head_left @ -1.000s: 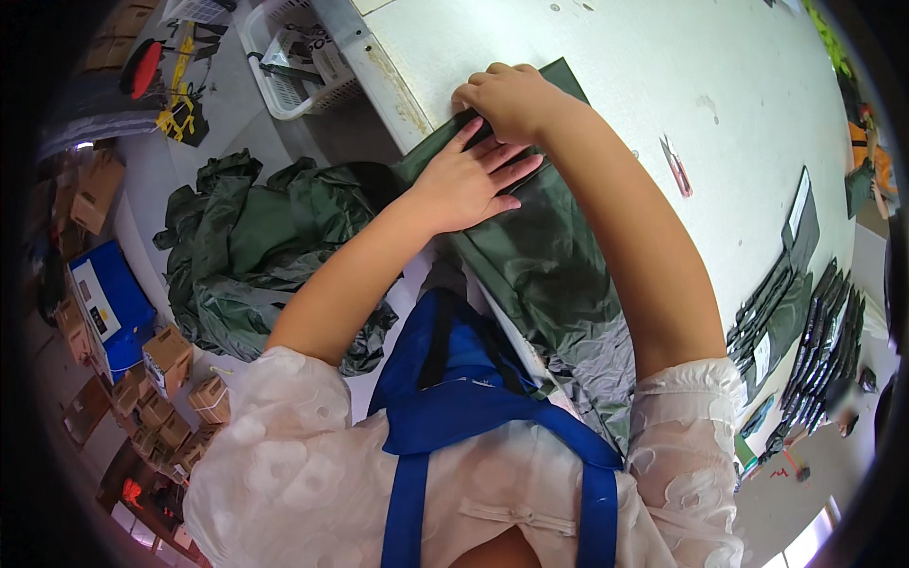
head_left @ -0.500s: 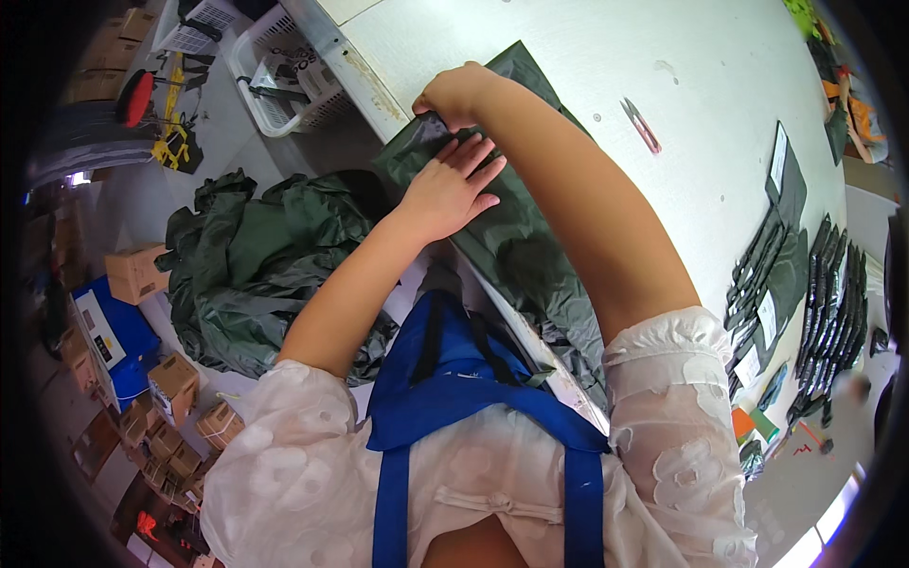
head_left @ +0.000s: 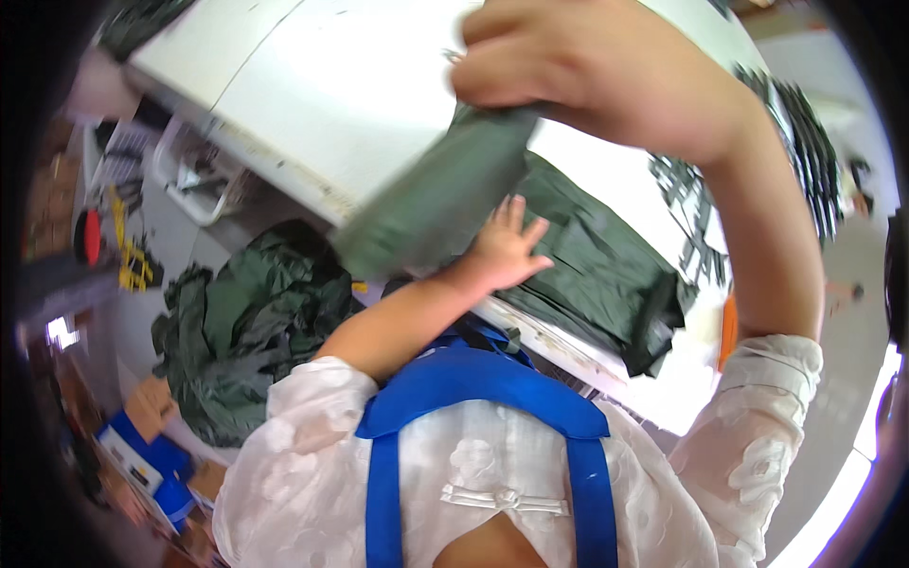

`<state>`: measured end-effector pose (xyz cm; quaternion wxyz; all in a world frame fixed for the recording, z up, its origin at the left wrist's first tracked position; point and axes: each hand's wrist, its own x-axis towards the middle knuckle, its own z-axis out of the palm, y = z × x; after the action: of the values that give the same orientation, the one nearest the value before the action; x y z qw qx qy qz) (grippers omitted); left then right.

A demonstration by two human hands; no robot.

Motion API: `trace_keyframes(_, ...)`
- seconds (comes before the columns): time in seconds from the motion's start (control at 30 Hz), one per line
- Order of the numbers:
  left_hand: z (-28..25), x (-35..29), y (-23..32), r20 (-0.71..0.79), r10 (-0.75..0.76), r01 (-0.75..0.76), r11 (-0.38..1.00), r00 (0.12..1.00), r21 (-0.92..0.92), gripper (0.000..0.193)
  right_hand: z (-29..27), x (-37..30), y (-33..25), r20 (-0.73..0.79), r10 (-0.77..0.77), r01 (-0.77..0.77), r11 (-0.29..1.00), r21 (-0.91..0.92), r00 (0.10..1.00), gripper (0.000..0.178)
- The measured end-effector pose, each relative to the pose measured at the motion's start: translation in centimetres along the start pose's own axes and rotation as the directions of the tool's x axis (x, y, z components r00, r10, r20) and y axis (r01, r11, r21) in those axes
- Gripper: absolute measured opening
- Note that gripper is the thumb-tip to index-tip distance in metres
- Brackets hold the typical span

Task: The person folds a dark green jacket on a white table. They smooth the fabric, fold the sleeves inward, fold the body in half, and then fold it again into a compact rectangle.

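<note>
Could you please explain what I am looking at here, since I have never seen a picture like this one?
There is no machine here. A person wears a wide fisheye camera on the head, looking down, so the picture shows their own chest, arms and hands, and straight edges bend near the rim. The blue straps over the white blouse are the wearer's clothing. The right hand is raised close to the camera, its grip closed on a dark green cloth piece that hangs blurred below it. The left hand is open, fingers spread, at the near edge of the white table, beside more green fabric lying on that table. A pile of the same fabric lies on the floor to the left, near a white tray of small items. Dark flat pieces lie at the table's right.
</note>
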<state>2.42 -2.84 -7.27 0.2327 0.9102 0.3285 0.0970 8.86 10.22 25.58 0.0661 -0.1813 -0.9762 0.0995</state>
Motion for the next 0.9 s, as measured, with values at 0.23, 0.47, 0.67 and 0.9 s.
trace_keyframes(0.23, -4.9, 0.9, -0.2, 0.107, -0.132, 0.167, 0.867, 0.985, -0.47, 0.056, -1.4, -25.7, -12.3, -0.101, 0.335, -0.349, 0.913, -0.211, 0.937, 0.015)
trace_keyframes(0.47, -5.9, 2.6, 1.2, 0.095, -0.1, 0.128, 0.921, 0.99, -0.369, 0.042, 16.4, -35.9, -18.8, -0.35, 0.492, -0.558, 0.821, -0.119, 0.797, 0.012)
trace_keyframes(0.67, -7.1, -2.0, 8.4, 0.12, 0.126, -0.086, 0.952, 0.985, -0.295, 0.03, 21.0, -37.6, -19.0, -0.443, 0.517, -0.6, 0.798, -0.061, 0.733, 0.01)
trace_keyframes(0.9, -9.6, 2.3, 16.5, 0.507, 0.271, 0.361, 0.444, 0.818, -0.82, 0.065, 20.2, -36.6, -19.4, -0.541, 0.509, -0.676, 0.719, -0.16, 0.669, 0.007)
